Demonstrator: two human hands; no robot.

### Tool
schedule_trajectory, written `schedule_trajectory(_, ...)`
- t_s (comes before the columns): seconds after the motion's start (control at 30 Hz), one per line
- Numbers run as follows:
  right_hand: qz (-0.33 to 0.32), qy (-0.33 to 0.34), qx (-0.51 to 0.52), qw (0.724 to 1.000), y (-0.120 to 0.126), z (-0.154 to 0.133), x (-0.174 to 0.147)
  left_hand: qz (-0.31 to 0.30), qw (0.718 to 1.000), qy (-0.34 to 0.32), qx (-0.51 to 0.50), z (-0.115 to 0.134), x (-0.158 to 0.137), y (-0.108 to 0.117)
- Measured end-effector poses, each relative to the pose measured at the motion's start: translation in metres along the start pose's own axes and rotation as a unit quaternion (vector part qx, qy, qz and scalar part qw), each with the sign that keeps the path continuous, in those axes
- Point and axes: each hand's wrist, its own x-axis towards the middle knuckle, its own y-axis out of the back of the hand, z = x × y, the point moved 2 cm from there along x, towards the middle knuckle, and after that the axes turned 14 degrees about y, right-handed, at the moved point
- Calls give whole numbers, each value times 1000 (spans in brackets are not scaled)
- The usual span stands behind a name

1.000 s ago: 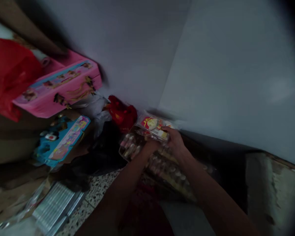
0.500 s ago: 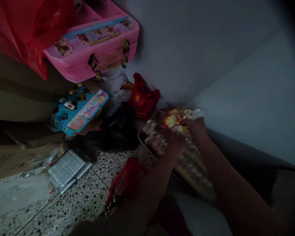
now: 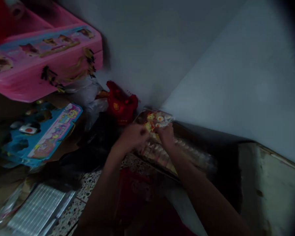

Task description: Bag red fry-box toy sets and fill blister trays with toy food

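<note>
In the dim corner, a long box (image 3: 159,169) holds rows of small items under clear plastic. At its far end lies a clear plastic bag (image 3: 164,120) with small yellow, red and white pieces, some like little eggs. My right hand (image 3: 166,133) has its fingers closed on the near edge of this bag. My left hand (image 3: 134,136) is at the box's left side, close to the bag; its fingers are curled and smeared by motion, and whether anything is in them cannot be made out.
A pink case (image 3: 71,65) with cord handles stands at upper left. Below it are a blue tray (image 3: 49,137) with cutouts, a black plastic bag (image 3: 95,141) and a clear ribbed pack (image 3: 36,209). A small red bag (image 3: 123,106) leans by the wall (image 3: 199,82). A pale cabinet (image 3: 270,190) stands right.
The view has swung to the right. My left hand has drawn away from over the box to its left side. My right hand stays at the plastic bag.
</note>
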Motion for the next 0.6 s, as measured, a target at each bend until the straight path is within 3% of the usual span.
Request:
schedule_trajectory(0.03,14,-14,5,1000,-3,-1,-4,87,996,14,-27,-7,23,11)
schedule_trajectory(0.07,32,-34,4,999,-8,-2,-9,89,995,-16,-50,-11,49,13)
schedule_trajectory(0.17,68,-60,-1,996,-28,-6,-25,3,993,-98,-64,-16,117,-10)
schedule_trajectory(0.23,83,-50,9,995,-42,-6,-37,-25,992,-116,-30,-23,140,-32)
schedule_trajectory(0.33,115,-35,27,992,-55,-1,-49,-35,994,-98,26,-41,141,-48)
schedule_trajectory(0.43,131,-32,34,990,-56,5,-51,3,994,-87,60,-50,134,-40)
schedule_trajectory(0.53,107,-18,54,993,-52,6,-44,40,983,-161,80,-35,140,-31)
schedule_trajectory(0.6,91,-11,66,994,-49,5,-41,-18,971,-220,95,-22,152,-35)
